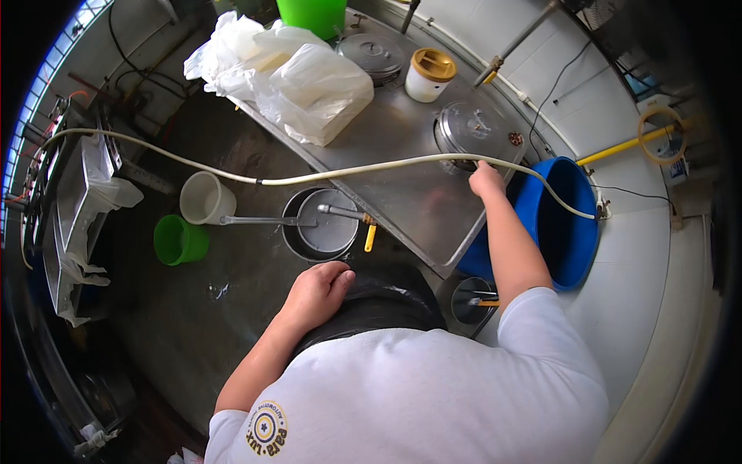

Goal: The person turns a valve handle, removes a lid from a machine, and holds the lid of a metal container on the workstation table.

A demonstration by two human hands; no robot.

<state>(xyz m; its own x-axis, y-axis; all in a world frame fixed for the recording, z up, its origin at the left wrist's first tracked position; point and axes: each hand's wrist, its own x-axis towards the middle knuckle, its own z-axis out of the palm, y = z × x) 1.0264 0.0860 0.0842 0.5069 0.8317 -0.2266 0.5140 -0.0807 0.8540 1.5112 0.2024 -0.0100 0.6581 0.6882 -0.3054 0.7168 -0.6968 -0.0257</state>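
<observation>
My right grip (487, 179) reaches over the right edge of the bench (413, 205), its fingers bent where the pale hose (348, 172) passes; I cannot tell whether they clamp it. My left grip (317, 295) sits by the black apron (394, 298), fingers curled (the palm is hidden, so I can't say how tightly). Just beside my right grip, a round metal lid (468, 131) lies near the bench's right edge. The hose crosses the bench and the blue bin (572, 232). Farther off, a gold-lidded tub (427, 83) stands toward the far edge, and a plastic bag (301, 85) overhangs the left.
</observation>
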